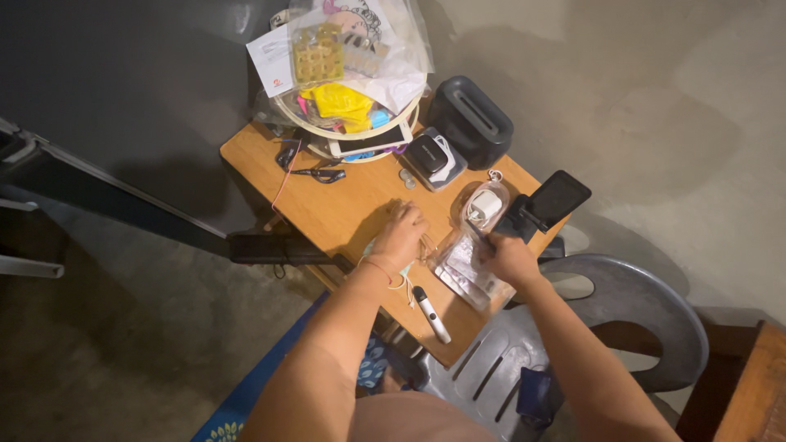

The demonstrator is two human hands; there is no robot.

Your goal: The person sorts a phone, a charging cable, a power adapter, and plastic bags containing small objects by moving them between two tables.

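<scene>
Fingers (pixel 492 242) pinch clear packet (pixel 463 263) on table (pixel 344 205).

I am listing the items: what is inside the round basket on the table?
The round basket holds clear plastic bags, something yellow and a white paper. The bags cover whatever lies deeper.

Both of the person's forearms are bare, with no sleeves reaching as far as the wrists or elbows. Just behind the left hand (pixel 400 234), a thin red-and-pale thread bracelet circles the wrist, with 1 or 2 loose light strands trailing from it. The right hand (pixel 509 259) wears no ring, watch or band that shows.
</scene>
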